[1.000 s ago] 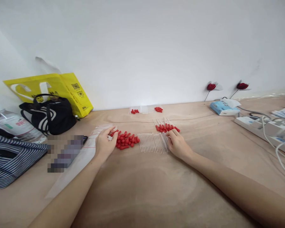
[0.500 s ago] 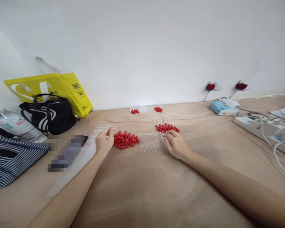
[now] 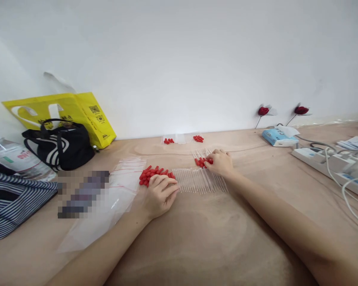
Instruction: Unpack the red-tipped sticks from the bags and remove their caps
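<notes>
A heap of red rubber dropper bulbs [image 3: 150, 174] lies on the table, and a row of clear glass dropper tubes [image 3: 193, 182] is laid out to its right. My left hand [image 3: 161, 194] is at the heap's near right edge, beside the leftmost tubes; its fingers are bent together, and their grip is hidden. Behind the row lie several droppers [image 3: 200, 162] fitted with red bulbs, their tubes pointing away from me. My right hand [image 3: 222, 162] pinches the red bulb end of one dropper at the right of this group.
Flat clear plastic bags [image 3: 107, 218] lie left of the heap, next to a blurred-out flat object [image 3: 83, 194]. By the wall sits a clear packet [image 3: 183, 138] with red bulbs. Bags [image 3: 62, 147] and a bottle stand left; tissues [image 3: 279, 137] and a power strip [image 3: 322, 161] right.
My left hand has come right and nearer, from the heap's left side to its right front. My right hand has moved from the tube row's right end up to the red-bulbed droppers.
</notes>
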Demonstrator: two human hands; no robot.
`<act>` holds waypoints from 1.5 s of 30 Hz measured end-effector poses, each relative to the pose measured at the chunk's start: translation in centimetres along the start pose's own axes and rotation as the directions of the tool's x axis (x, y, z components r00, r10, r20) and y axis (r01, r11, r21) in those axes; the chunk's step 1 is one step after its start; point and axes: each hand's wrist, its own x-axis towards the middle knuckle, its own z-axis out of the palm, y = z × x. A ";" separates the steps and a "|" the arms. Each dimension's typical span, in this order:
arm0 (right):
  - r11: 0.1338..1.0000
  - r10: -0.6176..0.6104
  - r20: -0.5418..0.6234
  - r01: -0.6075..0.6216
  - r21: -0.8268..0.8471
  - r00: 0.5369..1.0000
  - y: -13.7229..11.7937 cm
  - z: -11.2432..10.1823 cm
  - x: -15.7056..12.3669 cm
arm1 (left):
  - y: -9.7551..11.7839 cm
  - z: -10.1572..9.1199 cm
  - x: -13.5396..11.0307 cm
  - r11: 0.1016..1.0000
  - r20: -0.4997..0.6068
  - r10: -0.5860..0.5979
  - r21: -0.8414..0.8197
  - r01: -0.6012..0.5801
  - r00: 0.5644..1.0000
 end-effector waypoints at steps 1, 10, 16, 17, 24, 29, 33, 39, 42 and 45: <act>1.000 -0.011 0.010 0.012 -0.029 1.000 -0.1 0.1 0.0 | -0.1 0.0 0.0 1.000 0.007 -0.001 -0.002 0.001 1.000; 0.985 -0.113 -0.116 0.097 -0.140 0.987 -0.1 0.4 -0.6 | -0.2 0.3 -0.1 0.990 0.009 -0.060 -0.127 0.060 0.998; 0.965 -0.248 -0.351 0.261 -0.012 0.903 -2.3 -1.1 -4.1 | 1.0 1.5 1.4 0.735 0.251 -0.445 -0.447 0.510 0.860; 0.952 -0.284 -0.375 0.306 0.000 0.882 -2.9 -1.3 -4.9 | 1.3 1.9 1.9 0.629 0.324 -0.505 -0.496 0.598 0.800; 0.872 -0.450 -0.400 0.490 -0.002 0.798 -5.7 -1.4 -8.2 | 3.2 4.0 4.5 -0.032 0.549 -0.624 -0.729 0.683 0.556; 0.834 -0.507 -0.458 0.550 -0.046 0.731 -3.2 -1.8 -8.8 | 1.9 2.7 2.8 0.656 0.270 -0.510 -0.493 0.572 0.817; 0.806 -0.556 -0.415 0.589 -0.057 0.720 -1.3 -1.9 -9.1 | 1.3 1.9 0.9 0.967 0.115 -0.156 -0.187 0.176 0.981; 0.725 -0.634 -0.339 0.687 0.050 0.695 -2.3 -0.8 -8.2 | 2.1 2.1 0.6 0.999 0.037 0.037 -0.034 -0.036 0.999; 0.700 -0.639 -0.364 0.709 0.091 0.678 -2.6 -0.4 -8.0 | 2.1 2.0 0.7 0.999 0.008 0.031 -0.044 -0.031 0.999; 0.695 -0.635 -0.378 0.712 0.102 0.674 -2.4 -0.3 -8.1 | 1.9 1.9 0.5 0.999 0.015 0.025 -0.048 -0.024 1.000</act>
